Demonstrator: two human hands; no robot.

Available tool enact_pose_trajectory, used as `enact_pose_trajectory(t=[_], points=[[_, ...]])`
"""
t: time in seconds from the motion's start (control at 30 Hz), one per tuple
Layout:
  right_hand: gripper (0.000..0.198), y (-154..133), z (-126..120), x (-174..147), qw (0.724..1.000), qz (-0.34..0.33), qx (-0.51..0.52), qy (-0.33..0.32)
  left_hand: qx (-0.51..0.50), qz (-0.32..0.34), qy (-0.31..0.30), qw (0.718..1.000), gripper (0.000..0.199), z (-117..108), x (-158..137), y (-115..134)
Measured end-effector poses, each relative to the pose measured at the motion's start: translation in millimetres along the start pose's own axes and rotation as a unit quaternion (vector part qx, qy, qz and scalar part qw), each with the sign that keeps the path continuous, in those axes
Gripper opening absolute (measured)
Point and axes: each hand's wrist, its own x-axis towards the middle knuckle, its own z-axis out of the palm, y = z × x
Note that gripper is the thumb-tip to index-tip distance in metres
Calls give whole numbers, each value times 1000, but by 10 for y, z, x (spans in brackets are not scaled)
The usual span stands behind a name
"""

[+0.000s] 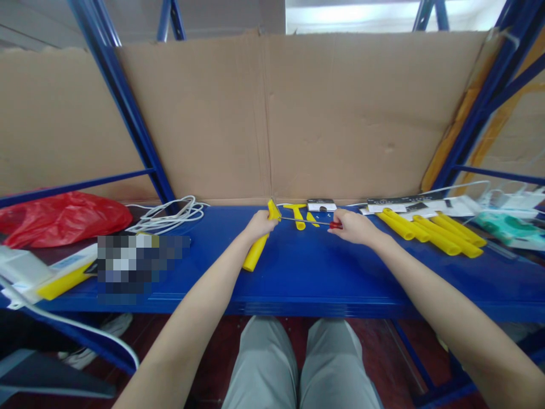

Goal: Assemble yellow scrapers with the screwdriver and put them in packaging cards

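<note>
In the head view, the print on the small black-and-white box [321, 205] at the back of the blue worktop [298, 278] is too small to read. Both bare forearms reach forward and inward over the worktop. The left hand [257, 224] has its fingers wrapped around the yellow T-shaped tool [256, 253], just below its crosspiece; the right hand [352, 226], set well to the side, has its fingers curled around the red handle of a screwdriver [336, 225], whose thin metal shaft runs nearly level to the crosspiece. The yellow tool is left of the middle, tilted, its thick, round grip slanting toward the wearer. Behind the shaft lie a second yellow T-shaped piece [300, 225] and a small yellow scrap [312, 219]; yellow tubes [440, 238] lie to the right.
</note>
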Motion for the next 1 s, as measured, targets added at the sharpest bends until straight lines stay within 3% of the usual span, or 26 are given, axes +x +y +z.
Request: enact_pose_trajectory(t=[0.1, 0.33, 0.73, 1.0], points=[[22, -6, -6, -9, 1000, 17, -4, 4, -14, 10, 3, 1000, 13, 8, 8, -10], [36, -38, -77, -36, 997, -16, 36, -62, 0, 8, 5, 1000, 14, 10, 7, -9], [20, -25, 43, -10, 1000, 1, 8, 9, 22, 14, 20, 999, 8, 0, 10, -8], [22, -28, 15, -21, 998, 56, -21, 5, 39, 32, 11, 999, 12, 6, -6, 10]])
